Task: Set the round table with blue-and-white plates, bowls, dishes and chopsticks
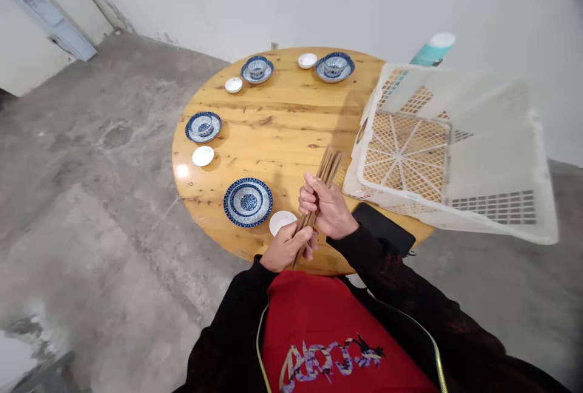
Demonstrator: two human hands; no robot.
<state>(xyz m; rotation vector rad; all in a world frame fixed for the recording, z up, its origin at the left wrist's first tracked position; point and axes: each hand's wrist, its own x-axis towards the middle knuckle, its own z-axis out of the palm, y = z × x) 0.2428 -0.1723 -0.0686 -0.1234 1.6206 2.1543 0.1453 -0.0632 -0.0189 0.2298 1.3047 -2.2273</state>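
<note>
A bundle of brown wooden chopsticks [328,165] is gripped by both of my hands over the near edge of the round wooden table [291,119]. My left hand [286,248] closes around the lower ends. My right hand [328,208] wraps the middle of the bundle, whose tips point away from me. Just left of my hands lie a blue-and-white plate [248,201] and a small white dish [280,221].
Three blue-and-white plates with bowls [203,126] [257,69] [336,66] ring the table, each beside a small white dish [203,155]. A large white plastic crate [449,150] sits tilted at the table's right edge. A teal bottle [430,50] stands behind it. Concrete floor surrounds the table.
</note>
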